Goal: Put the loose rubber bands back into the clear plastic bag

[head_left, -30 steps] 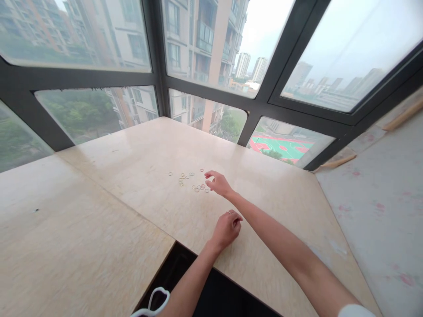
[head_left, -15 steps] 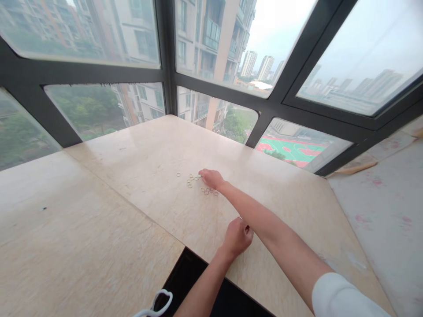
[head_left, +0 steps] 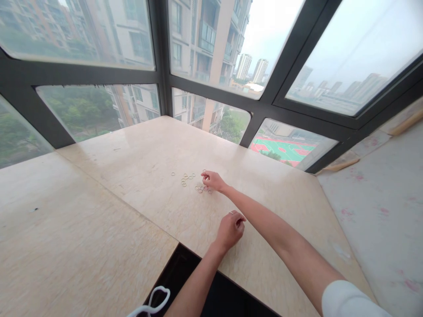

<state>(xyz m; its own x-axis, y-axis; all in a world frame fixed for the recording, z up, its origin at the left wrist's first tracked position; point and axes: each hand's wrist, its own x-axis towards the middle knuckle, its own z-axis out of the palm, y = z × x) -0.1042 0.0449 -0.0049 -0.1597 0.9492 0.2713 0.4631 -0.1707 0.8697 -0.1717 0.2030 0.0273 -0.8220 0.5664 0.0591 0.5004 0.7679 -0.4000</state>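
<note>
Several small thin rings lie scattered on a pale marble-look tabletop. My right hand reaches out over them with fingers pinched together at the right edge of the scatter, right by a ring; what sits in the pinch is too small to make out. My left hand rests nearer to me on the tabletop, loosely curled, with a small ring showing at its fingertips.
Large dark-framed windows wrap the far side of the tabletop. A dark gap opens at the table's near edge, with a white looped cord hanging there. A speckled grey surface lies to the right.
My right hand went from flat over the rings to a closed pinch and drew back slightly. The left hand stayed curled in about the same place.
</note>
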